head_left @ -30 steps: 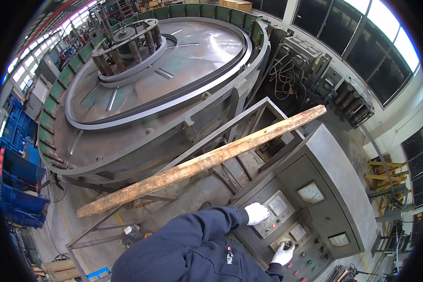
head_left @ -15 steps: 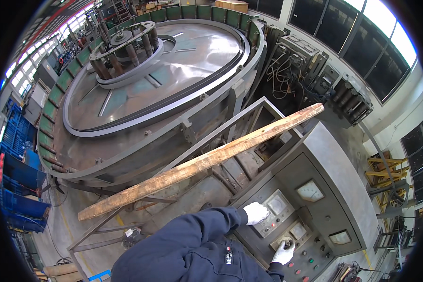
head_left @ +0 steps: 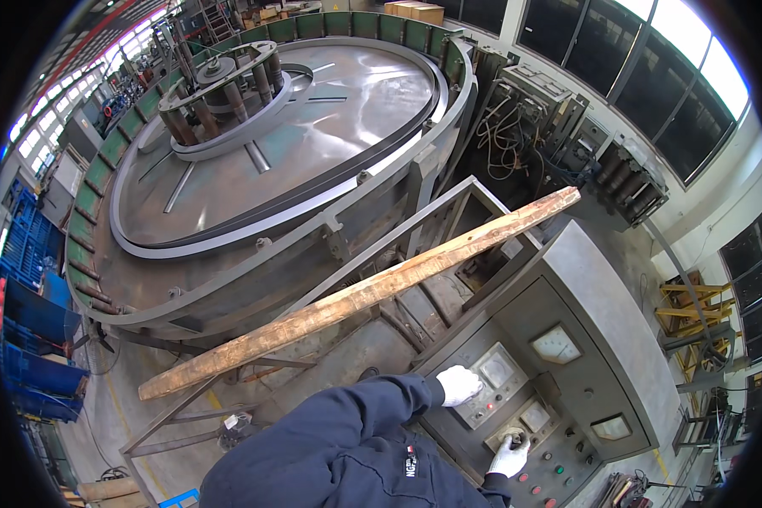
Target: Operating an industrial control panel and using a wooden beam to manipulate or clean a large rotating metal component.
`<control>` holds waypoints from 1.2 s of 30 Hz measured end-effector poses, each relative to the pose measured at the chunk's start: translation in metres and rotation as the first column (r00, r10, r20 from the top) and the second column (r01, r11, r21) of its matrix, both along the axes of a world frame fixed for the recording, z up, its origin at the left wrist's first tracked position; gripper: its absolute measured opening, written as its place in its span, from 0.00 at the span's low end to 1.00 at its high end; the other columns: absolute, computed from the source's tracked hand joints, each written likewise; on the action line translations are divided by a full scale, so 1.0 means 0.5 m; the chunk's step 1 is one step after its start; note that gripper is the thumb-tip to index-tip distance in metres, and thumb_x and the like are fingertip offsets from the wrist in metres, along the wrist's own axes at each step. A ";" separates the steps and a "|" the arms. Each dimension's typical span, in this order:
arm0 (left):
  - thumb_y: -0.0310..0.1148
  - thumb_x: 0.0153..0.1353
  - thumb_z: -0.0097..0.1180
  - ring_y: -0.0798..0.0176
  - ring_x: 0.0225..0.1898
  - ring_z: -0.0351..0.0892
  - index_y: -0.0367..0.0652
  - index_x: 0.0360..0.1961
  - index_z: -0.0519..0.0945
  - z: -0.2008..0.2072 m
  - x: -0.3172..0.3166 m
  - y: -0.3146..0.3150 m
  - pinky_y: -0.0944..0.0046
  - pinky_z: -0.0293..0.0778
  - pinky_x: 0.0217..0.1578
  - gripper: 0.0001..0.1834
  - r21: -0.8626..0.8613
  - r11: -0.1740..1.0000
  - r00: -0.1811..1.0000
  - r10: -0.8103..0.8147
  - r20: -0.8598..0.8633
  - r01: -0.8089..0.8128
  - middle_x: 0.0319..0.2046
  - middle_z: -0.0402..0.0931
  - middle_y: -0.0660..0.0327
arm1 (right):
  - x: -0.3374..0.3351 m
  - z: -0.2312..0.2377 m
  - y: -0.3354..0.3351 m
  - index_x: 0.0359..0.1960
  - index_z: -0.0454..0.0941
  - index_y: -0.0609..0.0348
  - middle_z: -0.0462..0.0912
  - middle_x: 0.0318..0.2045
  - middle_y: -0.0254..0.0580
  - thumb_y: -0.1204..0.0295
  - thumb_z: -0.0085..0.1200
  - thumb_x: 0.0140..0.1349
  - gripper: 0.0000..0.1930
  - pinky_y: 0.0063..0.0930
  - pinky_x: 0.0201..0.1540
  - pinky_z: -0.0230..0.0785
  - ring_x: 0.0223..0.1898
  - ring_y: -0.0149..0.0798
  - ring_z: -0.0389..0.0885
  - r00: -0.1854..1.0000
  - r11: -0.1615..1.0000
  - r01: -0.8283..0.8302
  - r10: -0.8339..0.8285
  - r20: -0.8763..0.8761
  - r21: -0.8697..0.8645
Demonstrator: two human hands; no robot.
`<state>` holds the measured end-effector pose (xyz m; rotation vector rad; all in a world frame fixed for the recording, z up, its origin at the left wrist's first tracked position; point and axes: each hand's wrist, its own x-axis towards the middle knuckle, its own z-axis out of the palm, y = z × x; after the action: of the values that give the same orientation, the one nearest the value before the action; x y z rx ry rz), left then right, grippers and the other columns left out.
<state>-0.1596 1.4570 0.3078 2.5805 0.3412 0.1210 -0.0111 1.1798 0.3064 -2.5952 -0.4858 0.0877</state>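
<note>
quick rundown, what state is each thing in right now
left hand: gloved, at the console, grip hidden
right hand: gloved, fingers closed around a knob
round metal table: turning, its slots have shifted
wooden beam: lying slantwise over the metal frame
meters: readings too small to tell
buttons: pressed or not, cannot tell

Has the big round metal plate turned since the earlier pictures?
Yes: against the green wall, the plate has turned clockwise, its near slots sliding left.

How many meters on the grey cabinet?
4: upper meter and lower meter on the upright face; on the sloping panel, a third beside the left hand, a fourth above the right hand. Sleeves may hide more.
</note>
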 end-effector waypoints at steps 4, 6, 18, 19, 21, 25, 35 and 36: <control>0.36 0.68 0.57 0.45 0.36 0.87 0.43 0.34 0.84 0.001 -0.001 0.001 0.46 0.80 0.37 0.10 0.001 1.000 1.000 -0.005 0.008 0.005 0.32 0.84 0.51 | -0.004 0.006 0.004 0.57 0.83 0.62 0.90 0.49 0.55 0.71 0.68 0.63 0.21 0.42 0.56 0.78 0.50 0.54 0.89 1.000 1.000 -0.007 0.007 0.007 -0.002; 0.36 0.68 0.57 0.45 0.35 0.87 0.43 0.34 0.84 0.000 -0.002 0.001 0.45 0.81 0.37 0.10 -0.001 1.000 1.000 -0.008 0.016 0.008 0.32 0.84 0.51 | -0.006 0.013 0.009 0.57 0.83 0.62 0.90 0.49 0.55 0.71 0.68 0.63 0.20 0.42 0.56 0.78 0.50 0.54 0.89 1.000 1.000 -0.002 0.002 -0.008 0.003; 0.36 0.68 0.56 0.42 0.33 0.87 0.42 0.32 0.83 0.006 0.001 0.004 0.45 0.81 0.36 0.10 -0.030 1.000 1.000 0.006 0.022 -0.005 0.30 0.84 0.50 | -0.003 0.008 0.006 0.55 0.83 0.62 0.90 0.48 0.55 0.71 0.68 0.63 0.19 0.42 0.54 0.79 0.48 0.53 0.90 1.000 1.000 0.002 -0.002 0.005 0.014; 0.36 0.68 0.56 0.42 0.33 0.87 0.42 0.32 0.83 0.008 0.001 0.004 0.45 0.81 0.36 0.10 -0.027 1.000 1.000 0.001 0.023 -0.001 0.30 0.84 0.50 | -0.002 0.006 0.004 0.56 0.83 0.62 0.90 0.48 0.55 0.71 0.68 0.63 0.20 0.42 0.54 0.79 0.48 0.53 0.90 1.000 1.000 0.006 -0.006 -0.005 0.019; 0.35 0.68 0.55 0.42 0.34 0.87 0.42 0.34 0.84 0.012 0.001 0.004 0.45 0.81 0.37 0.10 -0.016 1.000 1.000 -0.018 0.020 0.018 0.31 0.85 0.49 | 0.002 0.000 0.000 0.56 0.83 0.62 0.90 0.48 0.55 0.70 0.68 0.64 0.20 0.42 0.54 0.79 0.48 0.53 0.90 1.000 1.000 0.012 -0.012 -0.024 0.029; 0.35 0.69 0.54 0.43 0.36 0.89 0.43 0.37 0.86 0.020 -0.004 0.004 0.45 0.82 0.39 0.11 -0.007 1.000 1.000 -0.018 -0.003 0.018 0.33 0.86 0.49 | -0.007 0.020 0.013 0.58 0.82 0.63 0.90 0.48 0.55 0.68 0.68 0.65 0.21 0.42 0.55 0.78 0.49 0.53 0.89 1.000 1.000 -0.008 0.008 0.008 0.006; 0.37 0.70 0.54 0.43 0.33 0.86 0.44 0.32 0.83 -0.008 0.001 -0.003 0.45 0.81 0.37 0.11 -0.025 0.999 0.997 0.030 0.068 -0.029 0.30 0.83 0.50 | -0.003 0.006 0.005 0.59 0.80 0.64 0.88 0.51 0.54 0.70 0.66 0.67 0.21 0.42 0.55 0.77 0.51 0.51 0.87 1.000 1.000 -0.014 0.014 -0.018 0.003; 0.37 0.70 0.54 0.43 0.33 0.86 0.44 0.32 0.83 -0.008 0.001 -0.002 0.45 0.81 0.37 0.11 -0.031 0.999 0.998 0.033 0.061 -0.031 0.30 0.83 0.50 | -0.002 0.003 0.003 0.59 0.80 0.64 0.88 0.50 0.54 0.70 0.66 0.67 0.21 0.42 0.55 0.77 0.51 0.51 0.87 1.000 1.000 -0.016 0.016 -0.014 0.006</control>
<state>-0.1590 1.4557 0.3041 2.5362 0.3591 0.2052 -0.0123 1.1810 0.3080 -2.5833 -0.5013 0.1092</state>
